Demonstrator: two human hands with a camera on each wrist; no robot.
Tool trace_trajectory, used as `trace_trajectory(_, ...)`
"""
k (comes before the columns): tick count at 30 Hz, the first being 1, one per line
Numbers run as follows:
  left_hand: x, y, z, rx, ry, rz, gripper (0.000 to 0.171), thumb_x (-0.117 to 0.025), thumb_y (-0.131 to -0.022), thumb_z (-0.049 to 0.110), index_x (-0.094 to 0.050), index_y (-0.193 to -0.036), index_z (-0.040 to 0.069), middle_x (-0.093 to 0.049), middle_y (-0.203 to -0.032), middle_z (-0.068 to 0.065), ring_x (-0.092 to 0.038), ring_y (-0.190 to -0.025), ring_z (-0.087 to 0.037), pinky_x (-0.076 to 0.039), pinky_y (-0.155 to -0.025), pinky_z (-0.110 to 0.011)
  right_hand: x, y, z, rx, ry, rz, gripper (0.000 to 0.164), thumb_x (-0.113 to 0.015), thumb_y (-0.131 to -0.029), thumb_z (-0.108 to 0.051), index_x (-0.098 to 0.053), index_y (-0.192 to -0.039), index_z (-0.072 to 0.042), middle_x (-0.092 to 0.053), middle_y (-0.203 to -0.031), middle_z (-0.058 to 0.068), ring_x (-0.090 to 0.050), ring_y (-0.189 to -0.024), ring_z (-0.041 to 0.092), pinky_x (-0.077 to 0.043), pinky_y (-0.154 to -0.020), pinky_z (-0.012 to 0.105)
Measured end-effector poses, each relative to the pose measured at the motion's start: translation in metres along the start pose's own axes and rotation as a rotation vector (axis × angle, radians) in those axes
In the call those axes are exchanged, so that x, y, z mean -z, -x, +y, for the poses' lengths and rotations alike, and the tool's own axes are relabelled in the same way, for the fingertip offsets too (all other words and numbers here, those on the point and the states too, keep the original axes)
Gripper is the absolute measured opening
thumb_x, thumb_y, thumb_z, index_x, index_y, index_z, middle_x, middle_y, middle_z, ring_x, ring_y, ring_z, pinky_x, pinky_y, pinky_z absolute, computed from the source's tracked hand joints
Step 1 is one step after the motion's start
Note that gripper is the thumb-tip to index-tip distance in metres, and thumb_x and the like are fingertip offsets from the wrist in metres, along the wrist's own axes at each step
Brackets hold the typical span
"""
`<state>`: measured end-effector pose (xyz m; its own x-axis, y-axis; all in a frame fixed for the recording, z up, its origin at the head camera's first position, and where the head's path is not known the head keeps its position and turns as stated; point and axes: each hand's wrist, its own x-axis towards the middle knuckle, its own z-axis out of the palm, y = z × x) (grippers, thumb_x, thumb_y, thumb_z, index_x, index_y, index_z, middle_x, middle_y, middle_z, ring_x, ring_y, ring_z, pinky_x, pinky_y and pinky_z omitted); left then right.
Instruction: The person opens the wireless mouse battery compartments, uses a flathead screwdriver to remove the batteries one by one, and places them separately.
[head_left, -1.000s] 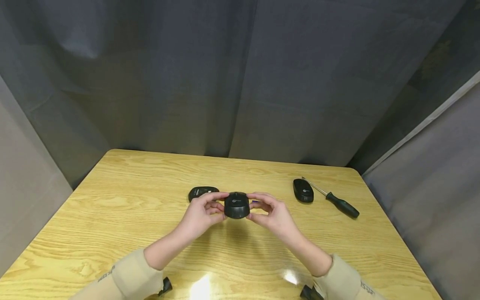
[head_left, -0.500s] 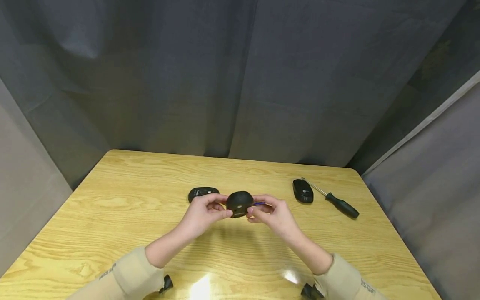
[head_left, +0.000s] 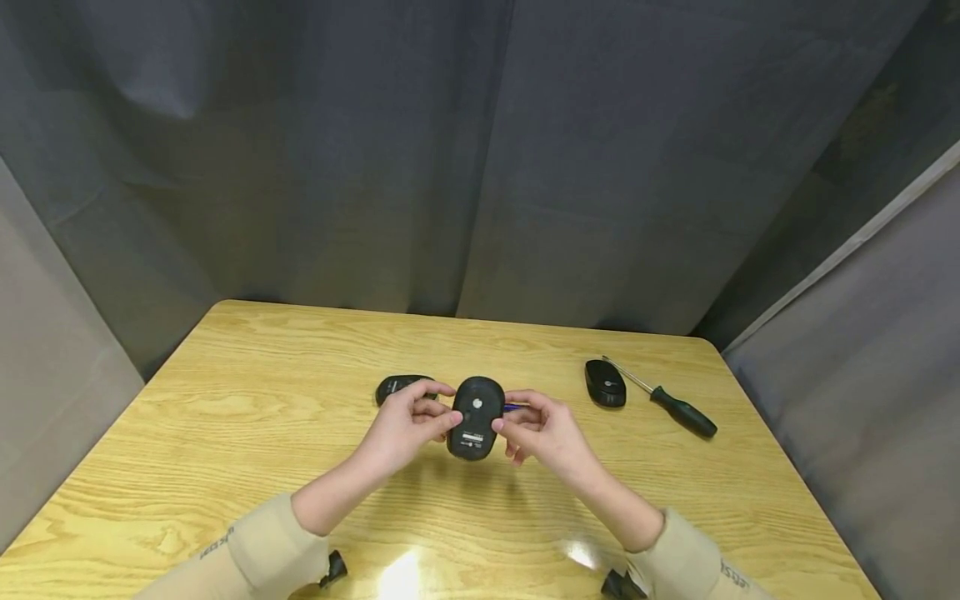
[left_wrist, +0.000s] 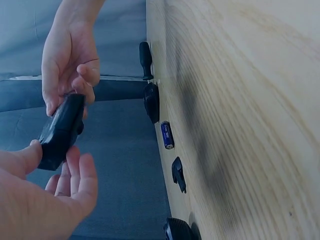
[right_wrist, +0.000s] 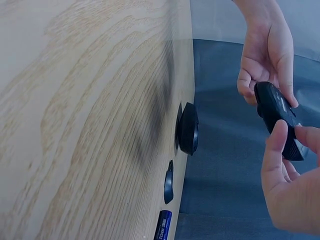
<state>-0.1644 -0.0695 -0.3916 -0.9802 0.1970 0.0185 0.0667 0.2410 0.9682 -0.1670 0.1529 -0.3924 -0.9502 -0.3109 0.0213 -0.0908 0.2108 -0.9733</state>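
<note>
A black computer mouse [head_left: 477, 427] is held up above the table, its underside with a white label turned toward the head camera. My left hand [head_left: 407, 419] grips its left edge between thumb and fingers. On the right edge, my right hand [head_left: 549, 427] pinches it the same way. The left wrist view shows the mouse [left_wrist: 62, 132] tilted between both hands, well off the wood. Behind the hands lie a blue battery [left_wrist: 167, 135] and a small black piece [left_wrist: 178, 174], perhaps a cover. The head view mostly hides these two.
A second black mouse [head_left: 393, 387] lies behind my left hand, partly covered by it. Farther right, a third mouse [head_left: 605, 383] sits beside a screwdriver [head_left: 684, 414] with a dark green handle. A dark curtain [head_left: 480, 167] hangs beyond the table [head_left: 262, 400].
The held mouse has been tipped over between both hands, from showing its logo end to showing its underside. Both thumbs have shifted onto the underside. The things on the table have stayed put.
</note>
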Motion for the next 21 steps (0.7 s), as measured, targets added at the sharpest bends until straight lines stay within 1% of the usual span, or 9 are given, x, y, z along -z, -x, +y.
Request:
trace_trajectory(3, -0.0002, -0.0008, -0.0006, 0.014, 0.044, -0.014, 0.039, -0.071, -0.085, 0.016, -0.056, -0.121, 0.01, -0.07, -0.087, -0.007, -0.067, -0.072, -0.018, -0.058, -0.069, -0.037, 0.0001, 0.0002, 0.0002, -0.009, 0.015, -0.006, 0.046, -0.07, -0.085, -0.014, -0.052, -0.125, -0.002, -0.068, -0.077, 0.012, -0.062, -0.055, 0.024, -0.056, -0.05, 0.033)
trace_trajectory(6, -0.0007, -0.0017, -0.0022, 0.028, 0.054, -0.023, 0.038, -0.07, -0.086, 0.017, -0.056, -0.121, 0.009, -0.07, -0.087, -0.008, -0.067, -0.069, -0.018, -0.059, -0.067, -0.038, -0.0001, 0.0003, -0.0003, -0.018, 0.029, -0.005, 0.048, -0.07, -0.086, -0.016, -0.05, -0.127, -0.004, -0.068, -0.073, 0.011, -0.062, -0.056, 0.03, -0.055, -0.049, 0.032)
trace_trajectory(11, -0.0019, -0.002, -0.004, 0.046, 0.028, -0.043, 0.038, -0.069, -0.087, 0.02, -0.057, -0.121, 0.009, -0.07, -0.088, -0.009, -0.067, -0.069, -0.018, -0.059, -0.067, -0.04, -0.0016, 0.0013, -0.0003, -0.057, 0.021, 0.0, 0.05, -0.07, -0.086, -0.017, -0.048, -0.129, -0.004, -0.068, -0.076, 0.015, -0.063, -0.057, 0.028, -0.055, -0.05, 0.036)
trace_trajectory(16, -0.0008, -0.0033, -0.0027, 0.034, 0.022, -0.078, 0.039, -0.068, -0.087, 0.018, -0.057, -0.123, 0.009, -0.069, -0.088, -0.009, -0.067, -0.069, -0.018, -0.059, -0.068, -0.04, -0.0023, 0.0016, 0.0019, -0.077, 0.003, -0.008, 0.052, -0.069, -0.086, -0.019, -0.046, -0.13, -0.004, -0.069, -0.079, 0.017, -0.063, -0.057, 0.023, -0.055, -0.051, 0.038)
trace_trajectory(18, 0.0006, -0.0043, -0.0019, 0.024, 0.029, -0.099, 0.039, -0.068, -0.087, 0.017, -0.057, -0.123, 0.008, -0.07, -0.088, -0.01, -0.067, -0.069, -0.018, -0.058, -0.067, -0.038, -0.0018, 0.0015, 0.0022, -0.081, -0.009, -0.017, 0.051, -0.069, -0.087, -0.02, -0.045, -0.129, -0.004, -0.068, -0.082, 0.019, -0.064, -0.06, 0.025, -0.056, -0.053, 0.039)
trace_trajectory(21, 0.0025, -0.0059, -0.0011, 0.029, 0.044, -0.131, 0.039, -0.067, -0.088, 0.016, -0.058, -0.124, 0.006, -0.07, -0.091, -0.011, -0.067, -0.07, -0.018, -0.058, -0.065, -0.035, -0.0003, 0.0017, 0.0032, -0.082, -0.032, -0.039, 0.049, -0.068, -0.087, -0.021, -0.045, -0.127, -0.003, -0.068, -0.088, 0.024, -0.067, -0.068, 0.034, -0.058, -0.059, 0.044)
